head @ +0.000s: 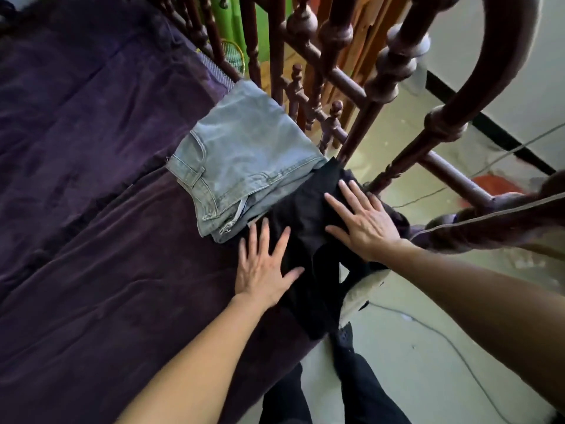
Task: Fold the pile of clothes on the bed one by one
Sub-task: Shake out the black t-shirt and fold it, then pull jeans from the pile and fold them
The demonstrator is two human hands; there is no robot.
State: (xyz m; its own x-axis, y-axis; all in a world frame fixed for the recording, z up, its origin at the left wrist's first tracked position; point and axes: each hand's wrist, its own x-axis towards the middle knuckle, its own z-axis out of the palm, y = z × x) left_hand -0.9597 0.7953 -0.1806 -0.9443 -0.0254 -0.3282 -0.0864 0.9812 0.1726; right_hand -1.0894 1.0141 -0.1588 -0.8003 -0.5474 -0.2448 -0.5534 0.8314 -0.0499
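Observation:
A black garment (308, 228) lies folded at the near corner of the bed, partly hanging over the edge. My left hand (263, 264) rests flat with spread fingers on its left side and the bed cover. My right hand (362, 221) presses flat on the garment's right part, fingers straight. A folded pair of light blue jeans (241, 157) lies just beyond the black garment, touching it.
The bed carries a dark purple cover (91, 179). A dark wooden footboard with turned spindles (376, 96) rises right behind the clothes. The pale floor (412, 347) with a cable lies to the right, and my dark trouser legs stand at the bed's edge.

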